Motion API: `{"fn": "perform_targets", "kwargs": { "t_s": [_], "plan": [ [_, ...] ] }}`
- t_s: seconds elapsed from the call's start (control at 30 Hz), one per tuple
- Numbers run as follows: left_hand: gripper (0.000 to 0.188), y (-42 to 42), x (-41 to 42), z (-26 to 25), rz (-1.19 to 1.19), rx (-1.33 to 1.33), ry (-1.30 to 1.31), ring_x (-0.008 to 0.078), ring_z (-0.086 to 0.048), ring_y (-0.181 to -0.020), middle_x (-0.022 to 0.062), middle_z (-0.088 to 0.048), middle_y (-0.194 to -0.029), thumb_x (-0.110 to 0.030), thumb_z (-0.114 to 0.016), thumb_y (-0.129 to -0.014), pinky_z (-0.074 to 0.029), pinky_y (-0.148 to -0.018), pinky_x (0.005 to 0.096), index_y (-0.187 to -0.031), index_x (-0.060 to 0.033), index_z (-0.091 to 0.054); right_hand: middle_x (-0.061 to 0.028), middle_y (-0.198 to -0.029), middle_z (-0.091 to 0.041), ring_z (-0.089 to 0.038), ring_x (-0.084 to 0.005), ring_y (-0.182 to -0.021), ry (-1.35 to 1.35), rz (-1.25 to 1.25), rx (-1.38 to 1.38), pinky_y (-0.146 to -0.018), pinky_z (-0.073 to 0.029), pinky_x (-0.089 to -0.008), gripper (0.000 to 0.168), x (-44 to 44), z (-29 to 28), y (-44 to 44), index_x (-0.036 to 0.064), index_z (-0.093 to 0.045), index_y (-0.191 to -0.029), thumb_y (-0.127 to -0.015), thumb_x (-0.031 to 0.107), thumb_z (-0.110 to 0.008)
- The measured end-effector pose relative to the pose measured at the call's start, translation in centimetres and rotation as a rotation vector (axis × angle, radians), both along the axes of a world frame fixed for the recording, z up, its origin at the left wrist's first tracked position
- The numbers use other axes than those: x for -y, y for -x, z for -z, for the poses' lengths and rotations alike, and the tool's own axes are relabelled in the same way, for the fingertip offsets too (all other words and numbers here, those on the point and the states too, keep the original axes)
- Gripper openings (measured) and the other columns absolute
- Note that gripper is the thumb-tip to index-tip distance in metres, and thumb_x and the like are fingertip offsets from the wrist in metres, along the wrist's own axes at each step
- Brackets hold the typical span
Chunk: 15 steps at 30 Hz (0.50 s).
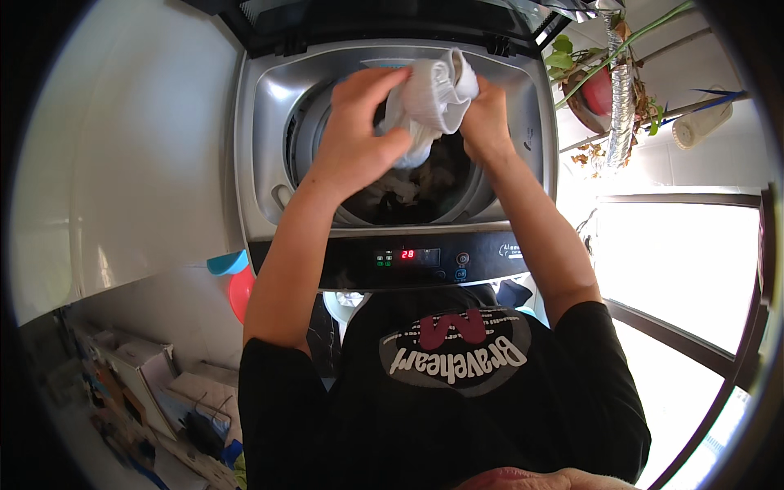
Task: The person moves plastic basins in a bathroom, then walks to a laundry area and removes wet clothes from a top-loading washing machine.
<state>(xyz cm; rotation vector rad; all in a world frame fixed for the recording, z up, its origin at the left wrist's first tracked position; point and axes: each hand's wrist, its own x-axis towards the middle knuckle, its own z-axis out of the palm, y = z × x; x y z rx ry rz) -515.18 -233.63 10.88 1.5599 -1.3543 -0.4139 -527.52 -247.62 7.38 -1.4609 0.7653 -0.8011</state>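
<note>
A white ribbed garment (438, 98), perhaps a sock, is bunched up above the open drum of a top-loading washing machine (263, 153). My right hand (490, 119) grips it from the right side, its fingers partly hidden behind the cloth. On the other side my left hand (355, 135) is spread, thumb and fingers apart around the cloth's left edge; motion blurs it, and any contact is unclear. Below both hands, dark and light laundry (404, 187) lies inside the drum (306, 128).
The machine's dark lid (392, 21) stands raised at the back. A lit control panel (349, 260) runs along its front. A white cabinet-like surface (135, 135) borders the left side. At right are a potted plant (591, 98), a foil-wrapped pipe (620, 110) and a window (680, 263).
</note>
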Motion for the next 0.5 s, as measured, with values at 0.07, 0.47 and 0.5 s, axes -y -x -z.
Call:
{"fn": "perform_targets", "kwargs": {
  "t_s": [0.07, 0.47, 0.5],
  "plan": [
    [0.074, -1.4, -0.3, 3.9, -0.059, -0.134, -0.123, 0.0255, -0.036, -0.126, 0.0151, -0.039, -0.133, -0.007, -0.062, -0.066, -0.027, -0.106, 0.0377, -0.135, -0.0071, -0.034, -0.0047, -0.091, -0.064, -0.060, -0.0129, -0.080, -0.164, -0.015, 0.134, -0.070, -0.048, -0.0266, 0.023, -0.5, 0.5, 0.4, -0.001, -0.059, -0.101, -0.080, 0.006, -0.063],
    [0.062, 1.4, 2.5, 13.8, 0.074, -0.677, -0.314, 0.0199, -0.052, -0.107, 0.0113, -0.053, -0.119, -0.011, -0.076, -0.067, -0.042, -0.092, 0.0331, -0.121, -0.0005, -0.048, -0.0136, -0.122, -0.051, -0.049, -0.0301, -0.113, -0.895, -0.373, 1.142, -0.097, -0.039, -0.0468, 0.037, -1.4, -9.0, 1.8, 0.003, -0.046, -0.121, -0.087, 0.017, -0.052],
    [0.059, 1.8, 2.2, 12.8, 0.044, -0.825, -0.361, 0.0187, -0.052, -0.106, 0.0106, -0.053, -0.120, -0.009, -0.074, -0.069, -0.042, -0.091, 0.0328, -0.121, -0.0001, -0.048, -0.0144, -0.125, -0.049, -0.047, -0.0314, -0.117, -0.906, -0.373, 1.172, -0.101, -0.036, -0.0487, 0.040, -0.4, -8.6, 2.4, 0.004, -0.045, -0.123, -0.087, 0.018, -0.050]
  ]
}}
